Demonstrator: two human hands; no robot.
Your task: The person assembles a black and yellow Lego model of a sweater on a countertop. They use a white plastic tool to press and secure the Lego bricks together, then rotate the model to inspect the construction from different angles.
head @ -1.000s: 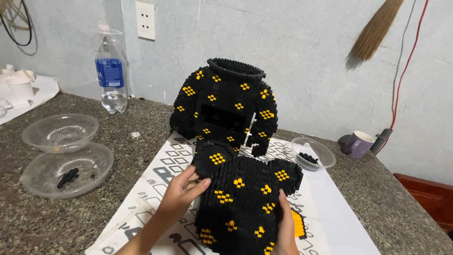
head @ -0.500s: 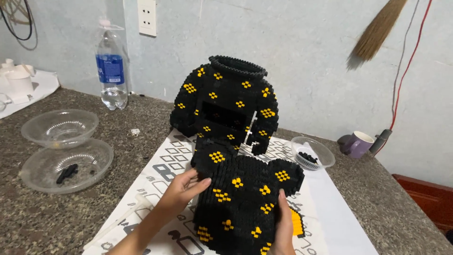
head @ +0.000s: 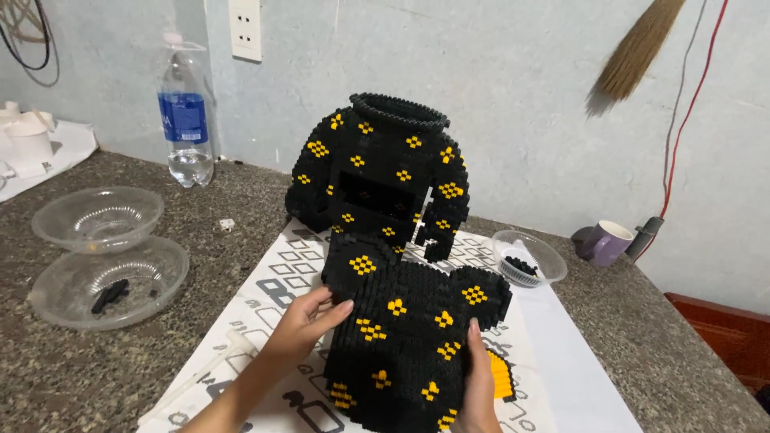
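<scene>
A person steadies a black-and-yellow brick model section (head: pixel 409 337) upright on the paper sheet (head: pixel 273 273) covering the desk (head: pixel 64 369). The left hand (head: pixel 309 321) presses flat and open against its side; the right hand (head: pixel 479 385) cups the opposite edge, fingers loosely wrapped. Neither grip truly clamps it, so a slip could crack bricks loose or knock the taller brick piece (head: pixel 385 172) standing just behind.
</scene>
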